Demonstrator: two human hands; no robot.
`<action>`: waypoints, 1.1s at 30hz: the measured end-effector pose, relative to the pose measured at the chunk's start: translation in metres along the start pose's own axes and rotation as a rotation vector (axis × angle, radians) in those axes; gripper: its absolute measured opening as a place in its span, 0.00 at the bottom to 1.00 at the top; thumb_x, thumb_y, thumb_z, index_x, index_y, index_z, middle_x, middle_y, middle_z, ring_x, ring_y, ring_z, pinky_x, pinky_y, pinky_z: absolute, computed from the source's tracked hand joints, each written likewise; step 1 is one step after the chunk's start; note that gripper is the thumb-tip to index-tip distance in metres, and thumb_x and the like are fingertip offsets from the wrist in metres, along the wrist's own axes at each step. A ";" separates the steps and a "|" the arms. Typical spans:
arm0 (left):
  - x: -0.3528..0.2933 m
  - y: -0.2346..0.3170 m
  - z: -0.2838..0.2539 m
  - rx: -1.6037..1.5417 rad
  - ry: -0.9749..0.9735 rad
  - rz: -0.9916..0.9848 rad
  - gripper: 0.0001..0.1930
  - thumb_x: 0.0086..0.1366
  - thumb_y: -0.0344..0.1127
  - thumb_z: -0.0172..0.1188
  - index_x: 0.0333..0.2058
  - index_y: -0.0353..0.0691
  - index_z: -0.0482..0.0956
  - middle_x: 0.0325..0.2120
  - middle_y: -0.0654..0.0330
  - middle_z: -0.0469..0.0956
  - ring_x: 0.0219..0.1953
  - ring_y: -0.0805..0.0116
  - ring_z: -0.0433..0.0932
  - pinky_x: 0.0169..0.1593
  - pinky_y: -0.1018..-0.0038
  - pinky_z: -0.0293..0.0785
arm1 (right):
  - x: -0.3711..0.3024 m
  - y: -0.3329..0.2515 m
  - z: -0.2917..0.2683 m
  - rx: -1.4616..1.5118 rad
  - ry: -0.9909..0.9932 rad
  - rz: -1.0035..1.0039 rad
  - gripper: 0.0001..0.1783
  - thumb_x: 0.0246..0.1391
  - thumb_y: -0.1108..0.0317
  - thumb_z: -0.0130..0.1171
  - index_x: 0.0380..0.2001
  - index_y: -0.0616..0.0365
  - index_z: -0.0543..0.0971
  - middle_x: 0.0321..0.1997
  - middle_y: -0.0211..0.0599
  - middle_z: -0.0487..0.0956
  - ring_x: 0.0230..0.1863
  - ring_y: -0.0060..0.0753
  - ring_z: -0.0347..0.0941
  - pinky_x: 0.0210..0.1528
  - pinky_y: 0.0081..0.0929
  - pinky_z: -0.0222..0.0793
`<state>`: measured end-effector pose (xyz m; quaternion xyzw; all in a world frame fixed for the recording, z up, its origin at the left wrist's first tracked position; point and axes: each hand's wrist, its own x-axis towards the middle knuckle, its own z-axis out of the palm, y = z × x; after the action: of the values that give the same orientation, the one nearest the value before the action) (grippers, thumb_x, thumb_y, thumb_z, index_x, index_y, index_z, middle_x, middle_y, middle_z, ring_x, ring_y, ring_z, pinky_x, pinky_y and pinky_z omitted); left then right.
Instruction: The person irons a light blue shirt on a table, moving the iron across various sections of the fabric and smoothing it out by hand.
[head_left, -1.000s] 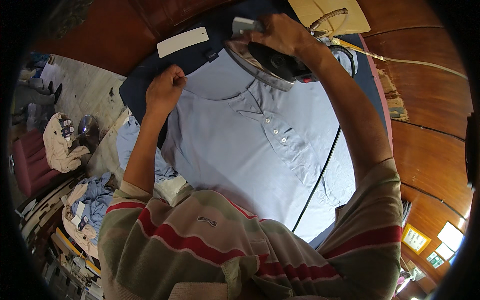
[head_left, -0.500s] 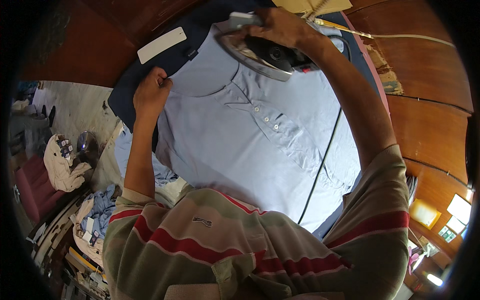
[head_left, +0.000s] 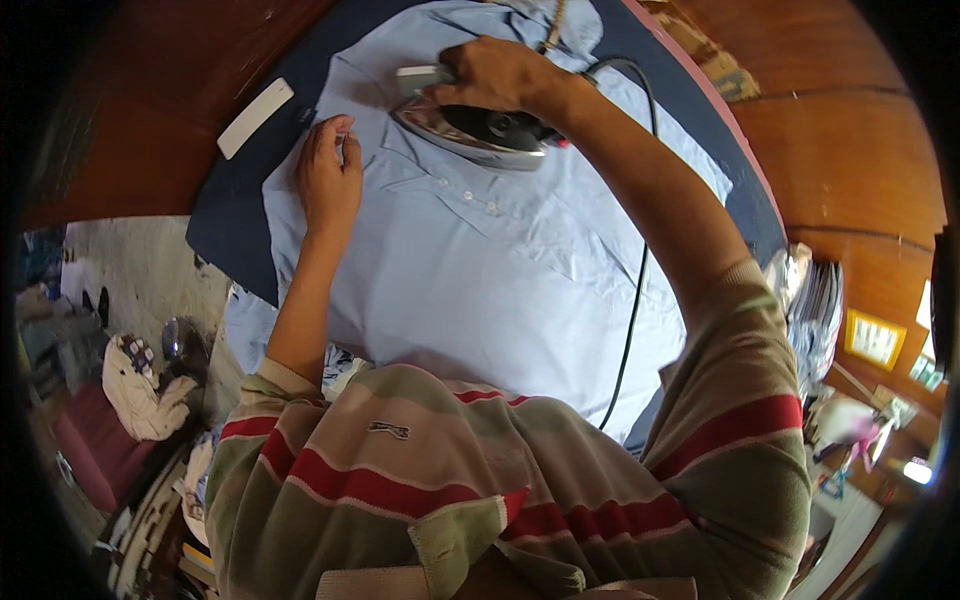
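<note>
A light blue shirt with a short buttoned placket lies spread over a dark blue ironing surface. My right hand is wrapped round the handle of an electric iron, whose soleplate rests on the shirt near the top of the placket. A black cord runs from the iron down across the shirt's right side. My left hand rests at the shirt's left upper edge, fingers loosely bent and thumb apart, with nothing visible in it.
A white rectangular card lies on the dark cloth to the upper left. Brown wooden panels stand at the right. A beige garment lies beside a maroon seat at lower left. Folded clothes are stacked at far right.
My left hand has let go of the shirt's neckline and loosened its fingers. The shirt's upper part now spreads flat over the dark cloth. The iron has moved left and a little nearer.
</note>
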<state>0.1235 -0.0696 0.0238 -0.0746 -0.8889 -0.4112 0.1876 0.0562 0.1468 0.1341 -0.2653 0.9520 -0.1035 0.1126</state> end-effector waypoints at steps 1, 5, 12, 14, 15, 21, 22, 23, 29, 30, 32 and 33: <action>0.003 0.004 0.010 -0.071 -0.004 0.017 0.09 0.57 0.30 0.53 0.38 0.38 0.74 0.34 0.58 0.76 0.37 0.59 0.75 0.43 0.67 0.69 | 0.002 0.001 0.001 0.006 0.008 0.003 0.28 0.49 0.43 0.52 0.33 0.62 0.77 0.27 0.50 0.78 0.30 0.50 0.75 0.35 0.38 0.70; -0.001 0.012 0.041 0.362 -0.189 0.091 0.10 0.59 0.35 0.54 0.40 0.43 0.74 0.40 0.60 0.75 0.46 0.59 0.71 0.50 0.63 0.65 | -0.041 0.001 -0.001 -0.011 -0.078 -0.010 0.29 0.49 0.41 0.52 0.34 0.60 0.77 0.27 0.48 0.79 0.30 0.47 0.76 0.35 0.37 0.71; 0.004 -0.001 0.058 0.379 -0.151 0.237 0.10 0.58 0.34 0.54 0.40 0.44 0.75 0.41 0.60 0.76 0.46 0.59 0.72 0.49 0.65 0.68 | -0.174 0.036 0.004 0.048 -0.160 0.083 0.25 0.47 0.46 0.54 0.35 0.58 0.77 0.23 0.46 0.78 0.28 0.45 0.77 0.33 0.37 0.72; 0.006 -0.018 0.063 0.350 -0.117 0.326 0.11 0.59 0.34 0.53 0.42 0.43 0.74 0.40 0.57 0.76 0.45 0.57 0.73 0.48 0.65 0.68 | -0.214 0.040 0.002 0.070 -0.129 0.114 0.24 0.47 0.47 0.55 0.35 0.58 0.77 0.24 0.46 0.78 0.28 0.47 0.76 0.33 0.39 0.72; 0.005 -0.017 0.060 0.395 -0.144 0.266 0.12 0.60 0.34 0.52 0.43 0.42 0.73 0.42 0.57 0.75 0.46 0.56 0.72 0.49 0.65 0.67 | -0.229 0.045 0.008 0.093 -0.099 0.130 0.23 0.46 0.48 0.56 0.35 0.58 0.77 0.25 0.47 0.79 0.29 0.48 0.76 0.33 0.39 0.72; 0.008 -0.023 0.057 0.432 -0.188 0.191 0.14 0.61 0.35 0.51 0.47 0.43 0.71 0.44 0.60 0.74 0.47 0.58 0.71 0.49 0.65 0.67 | -0.305 0.078 0.010 0.075 -0.205 0.246 0.27 0.46 0.41 0.52 0.33 0.58 0.76 0.24 0.48 0.77 0.29 0.53 0.74 0.32 0.43 0.69; 0.005 -0.018 0.060 0.429 -0.194 0.152 0.15 0.61 0.33 0.52 0.47 0.42 0.71 0.44 0.59 0.74 0.46 0.58 0.72 0.48 0.65 0.68 | -0.323 0.086 0.009 0.056 -0.184 0.232 0.29 0.47 0.39 0.52 0.34 0.57 0.76 0.24 0.49 0.77 0.29 0.52 0.74 0.32 0.42 0.69; 0.005 -0.012 0.058 0.447 -0.198 0.111 0.15 0.60 0.32 0.53 0.46 0.42 0.72 0.43 0.59 0.75 0.45 0.58 0.72 0.48 0.65 0.68 | -0.338 0.095 0.010 0.015 -0.179 0.266 0.33 0.46 0.35 0.52 0.36 0.57 0.76 0.25 0.48 0.77 0.30 0.51 0.74 0.32 0.42 0.69; 0.028 0.040 0.061 0.489 -0.225 0.220 0.23 0.56 0.32 0.55 0.52 0.50 0.67 0.49 0.62 0.71 0.52 0.62 0.68 0.53 0.60 0.61 | -0.380 0.138 0.025 0.158 0.279 0.974 0.36 0.42 0.38 0.55 0.41 0.62 0.76 0.31 0.53 0.79 0.36 0.48 0.77 0.39 0.37 0.71; 0.034 0.042 0.074 0.402 -0.185 0.338 0.22 0.56 0.32 0.56 0.51 0.50 0.68 0.49 0.63 0.71 0.52 0.64 0.69 0.54 0.60 0.60 | -0.364 0.141 0.024 0.144 0.275 0.928 0.36 0.43 0.37 0.54 0.39 0.63 0.77 0.30 0.53 0.79 0.35 0.49 0.77 0.39 0.37 0.71; 0.052 0.073 0.098 0.332 -0.262 0.497 0.22 0.56 0.32 0.55 0.51 0.47 0.69 0.49 0.63 0.72 0.52 0.64 0.68 0.54 0.63 0.59 | -0.338 0.140 0.017 0.119 0.261 0.859 0.36 0.43 0.37 0.54 0.36 0.64 0.78 0.29 0.54 0.79 0.34 0.49 0.77 0.38 0.37 0.71; 0.062 0.085 0.116 0.281 -0.322 0.590 0.21 0.57 0.34 0.54 0.51 0.47 0.69 0.49 0.64 0.72 0.52 0.65 0.68 0.54 0.62 0.57 | -0.320 0.141 0.014 0.095 0.254 0.832 0.36 0.43 0.37 0.53 0.35 0.64 0.78 0.30 0.54 0.79 0.34 0.50 0.77 0.38 0.38 0.71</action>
<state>0.0592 0.0723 0.0398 -0.3652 -0.8951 -0.1963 0.1641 0.2590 0.4326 0.1359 0.1612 0.9782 -0.1248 0.0389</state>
